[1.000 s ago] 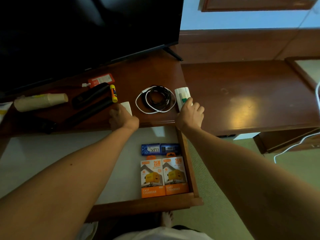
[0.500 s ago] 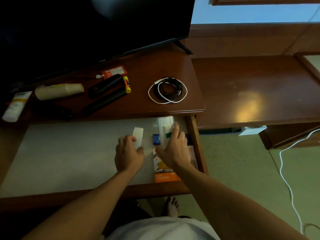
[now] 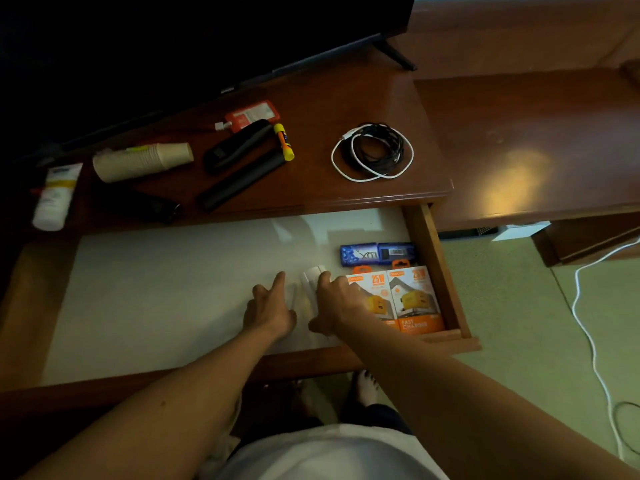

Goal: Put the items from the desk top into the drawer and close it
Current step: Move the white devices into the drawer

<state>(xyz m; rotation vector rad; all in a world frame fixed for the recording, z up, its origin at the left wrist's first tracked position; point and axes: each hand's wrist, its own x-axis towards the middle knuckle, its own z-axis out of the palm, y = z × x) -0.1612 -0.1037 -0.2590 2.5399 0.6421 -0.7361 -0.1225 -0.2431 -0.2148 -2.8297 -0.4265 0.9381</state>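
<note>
The drawer (image 3: 434, 258) stands pulled open, lined in white. Both my hands are low inside it, close together. My right hand (image 3: 334, 303) grips a white box (image 3: 311, 280) set against the two orange charger boxes (image 3: 405, 296). My left hand (image 3: 268, 306) holds a small white item (image 3: 293, 295) between finger and thumb, down on the liner beside the white box. A blue box (image 3: 375, 253) lies behind the chargers. On the desk top lie coiled cables (image 3: 372, 152), a glue stick (image 3: 284, 142), a red pouch (image 3: 251, 114), two black remotes (image 3: 242, 178), stacked paper cups (image 3: 142, 161) and a white tube (image 3: 55, 195).
A television (image 3: 207, 39) on a stand fills the back of the desk. A lower wooden shelf (image 3: 536, 140) adjoins on the right. A white cable (image 3: 588, 327) trails over the green carpet at right. My feet show under the drawer front.
Both hands lifted the white box and the small white item off the desk top and brought them down into the drawer, then moved them toward the drawer's front beside the charger boxes.
</note>
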